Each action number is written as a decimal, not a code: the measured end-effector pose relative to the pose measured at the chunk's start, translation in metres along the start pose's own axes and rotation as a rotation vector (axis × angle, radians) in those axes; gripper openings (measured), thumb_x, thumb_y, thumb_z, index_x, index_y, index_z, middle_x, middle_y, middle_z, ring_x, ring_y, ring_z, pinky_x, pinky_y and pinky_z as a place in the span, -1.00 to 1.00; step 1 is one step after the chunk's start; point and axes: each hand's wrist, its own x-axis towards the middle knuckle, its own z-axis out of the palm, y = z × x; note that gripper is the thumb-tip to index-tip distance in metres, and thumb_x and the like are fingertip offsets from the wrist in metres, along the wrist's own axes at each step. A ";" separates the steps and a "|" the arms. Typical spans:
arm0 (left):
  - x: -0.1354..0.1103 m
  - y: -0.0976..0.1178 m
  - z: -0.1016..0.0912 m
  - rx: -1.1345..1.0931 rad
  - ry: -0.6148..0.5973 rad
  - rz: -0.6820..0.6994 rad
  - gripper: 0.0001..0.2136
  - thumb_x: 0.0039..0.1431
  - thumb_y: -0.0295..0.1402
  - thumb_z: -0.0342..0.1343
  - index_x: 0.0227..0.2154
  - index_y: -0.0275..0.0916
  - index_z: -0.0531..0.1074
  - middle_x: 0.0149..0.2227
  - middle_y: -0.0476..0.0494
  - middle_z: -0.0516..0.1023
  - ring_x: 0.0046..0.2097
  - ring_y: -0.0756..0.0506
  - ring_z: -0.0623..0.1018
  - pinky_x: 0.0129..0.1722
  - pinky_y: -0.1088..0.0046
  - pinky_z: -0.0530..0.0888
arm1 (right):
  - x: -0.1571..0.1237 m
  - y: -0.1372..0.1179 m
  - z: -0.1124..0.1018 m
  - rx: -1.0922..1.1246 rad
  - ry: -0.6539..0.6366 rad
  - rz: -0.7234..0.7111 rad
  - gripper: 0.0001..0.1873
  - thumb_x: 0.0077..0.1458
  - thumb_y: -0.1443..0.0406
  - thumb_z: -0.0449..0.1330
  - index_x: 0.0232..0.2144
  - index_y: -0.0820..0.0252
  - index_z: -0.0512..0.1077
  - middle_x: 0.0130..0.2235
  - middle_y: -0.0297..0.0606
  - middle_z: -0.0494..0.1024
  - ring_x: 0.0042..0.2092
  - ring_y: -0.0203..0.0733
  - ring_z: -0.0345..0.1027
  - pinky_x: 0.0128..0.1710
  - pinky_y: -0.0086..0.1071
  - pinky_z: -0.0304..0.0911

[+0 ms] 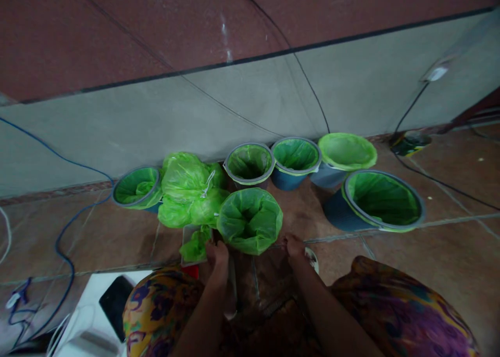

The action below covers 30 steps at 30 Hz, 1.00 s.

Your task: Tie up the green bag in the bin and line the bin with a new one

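Observation:
A small bin lined with a green plastic bag (250,220) stands on the tiled floor right in front of me. My left hand (217,257) is closed at its lower left edge, and my right hand (294,247) is closed at its lower right edge; both seem to grip the bag's rim, though the fingers are partly hidden. A heap of crumpled green bags (189,189) lies just left of the bin. My knees in a patterned garment (394,305) fill the lower frame.
Several blue bins lined with green bags (383,201) stand along the grey wall (117,123). A blue cable (64,232) runs over the floor at left, black cables (425,177) at right. A white object with a black phone (115,300) lies lower left.

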 end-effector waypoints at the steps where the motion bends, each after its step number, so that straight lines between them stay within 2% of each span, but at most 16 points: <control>1: -0.008 0.004 0.001 0.035 0.010 0.079 -0.73 0.12 -0.45 0.01 -0.09 -0.26 0.37 0.00 -0.35 0.46 0.06 -0.23 0.45 0.01 0.22 0.42 | 0.005 -0.004 0.000 0.024 0.046 0.004 -0.75 -0.04 0.08 0.08 -0.54 0.13 0.25 -0.65 -0.41 0.31 -0.59 -0.28 0.26 -0.59 -0.44 0.21; 3: -0.030 0.010 0.012 0.122 -0.065 0.286 -0.67 0.12 -0.41 0.05 -0.02 -0.20 0.36 0.12 -0.25 0.38 0.19 -0.18 0.32 0.18 0.30 0.27 | 0.013 -0.011 0.001 0.047 0.103 -0.018 -0.72 -0.03 0.06 0.07 -0.47 0.15 0.29 -0.58 -0.37 0.37 -0.55 -0.28 0.30 -0.54 -0.43 0.25; 5: -0.052 0.012 0.029 0.432 -0.354 0.711 -0.57 0.14 -0.37 0.04 0.10 -0.19 0.30 0.16 -0.25 0.35 0.21 -0.19 0.30 0.23 0.27 0.19 | 0.020 -0.018 0.004 0.038 0.126 -0.071 -0.68 -0.02 0.05 0.06 -0.37 0.18 0.35 -0.47 -0.30 0.46 -0.46 -0.26 0.36 -0.47 -0.42 0.29; 6: -0.061 0.012 0.038 0.592 -0.457 0.824 -0.52 0.13 -0.37 0.05 0.15 -0.21 0.26 0.17 -0.26 0.34 0.21 -0.21 0.29 0.24 0.25 0.17 | 0.022 -0.021 0.006 0.020 0.123 -0.102 -0.66 -0.02 0.06 0.06 -0.32 0.20 0.38 -0.40 -0.26 0.50 -0.40 -0.24 0.39 -0.43 -0.41 0.30; 7: -0.067 0.012 0.047 0.774 -0.521 0.869 -0.50 0.13 -0.39 0.03 0.18 -0.25 0.23 0.17 -0.30 0.34 0.20 -0.24 0.31 0.24 0.20 0.16 | 0.024 -0.024 0.008 -0.007 0.112 -0.132 -0.65 -0.02 0.09 0.08 -0.28 0.22 0.40 -0.34 -0.22 0.53 -0.35 -0.21 0.41 -0.38 -0.40 0.32; 10: -0.068 0.010 0.063 1.173 -0.556 0.745 -0.59 0.16 -0.52 -0.11 0.08 -0.35 0.33 0.00 -0.42 0.48 0.08 -0.27 0.44 0.17 0.09 0.20 | 0.026 -0.032 0.016 -0.101 0.058 -0.196 -0.65 -0.05 0.20 0.16 -0.19 0.22 0.44 -0.24 -0.16 0.57 -0.21 -0.13 0.44 -0.25 -0.36 0.33; 13: -0.056 0.008 0.065 1.252 -0.577 0.700 -0.68 0.15 -0.54 -0.11 -0.10 -0.31 0.45 -0.17 -0.37 0.56 -0.03 -0.25 0.52 0.13 0.10 0.23 | 0.027 -0.039 0.023 -0.361 0.018 -0.214 -0.58 -0.05 0.33 0.20 -0.07 0.20 0.41 -0.22 -0.12 0.57 -0.14 -0.07 0.45 -0.15 -0.32 0.29; 15: -0.050 0.007 0.064 1.279 -0.600 0.713 -0.71 0.16 -0.52 -0.10 -0.14 -0.28 0.47 -0.18 -0.34 0.57 -0.06 -0.23 0.54 0.09 0.15 0.27 | 0.028 -0.044 0.029 -0.569 0.002 -0.201 -0.57 -0.02 0.39 0.17 -0.03 0.23 0.40 -0.21 -0.05 0.57 -0.12 -0.04 0.46 -0.12 -0.31 0.28; 17: -0.047 0.008 0.062 1.308 -0.616 0.727 -0.70 0.19 -0.51 -0.14 -0.15 -0.29 0.47 -0.19 -0.32 0.58 -0.08 -0.22 0.55 0.05 0.18 0.32 | 0.027 -0.049 0.035 -0.679 -0.003 -0.180 -0.60 0.02 0.43 0.12 -0.04 0.30 0.39 -0.20 0.02 0.56 -0.11 -0.02 0.47 -0.12 -0.30 0.28; 21: -0.039 0.015 0.051 1.361 -0.651 0.782 -0.69 0.22 -0.51 -0.16 -0.13 -0.28 0.47 -0.16 -0.28 0.57 -0.06 -0.19 0.54 0.07 0.19 0.31 | 0.018 -0.050 0.038 -0.705 -0.016 -0.169 -0.57 0.06 0.36 0.13 0.01 0.41 0.35 -0.21 0.09 0.56 -0.14 0.06 0.49 -0.18 -0.24 0.31; 23: -0.027 0.022 0.039 1.383 -0.671 0.818 -0.70 0.21 -0.51 -0.13 -0.13 -0.26 0.47 -0.13 -0.24 0.57 -0.01 -0.17 0.51 0.17 0.16 0.21 | 0.012 -0.045 0.033 -0.677 -0.020 -0.191 -0.44 0.06 0.20 0.18 0.06 0.41 0.30 -0.21 0.07 0.57 -0.15 0.07 0.49 -0.20 -0.25 0.32; 25: -0.011 0.028 0.023 1.407 -0.681 0.843 -0.71 0.19 -0.53 -0.11 -0.14 -0.24 0.48 -0.11 -0.20 0.55 0.05 -0.16 0.46 0.27 0.13 0.04 | 0.007 -0.036 0.024 -0.548 0.043 -0.223 -0.34 0.07 0.04 0.13 0.08 0.42 0.29 -0.22 0.05 0.58 -0.16 0.05 0.49 -0.23 -0.28 0.33; 27: 0.003 0.035 0.008 1.431 -0.678 0.849 -0.69 0.19 -0.54 -0.11 -0.10 -0.23 0.46 -0.02 -0.21 0.51 0.16 -0.17 0.36 0.30 0.11 -0.07 | 0.006 -0.027 0.013 -0.386 0.159 -0.250 -0.34 0.11 -0.05 -0.01 -0.02 0.42 0.38 -0.26 0.04 0.59 -0.19 0.04 0.50 -0.27 -0.29 0.32; 30: 0.010 0.044 -0.004 1.446 -0.665 0.857 -0.54 0.15 -0.50 -0.03 0.14 -0.24 0.26 0.22 -0.27 0.28 0.30 -0.20 0.16 0.30 0.06 -0.09 | 0.013 -0.017 -0.001 -0.313 0.243 -0.276 -0.38 0.15 -0.02 -0.16 -0.27 0.36 0.49 -0.38 0.02 0.59 -0.26 0.04 0.49 -0.33 -0.28 0.30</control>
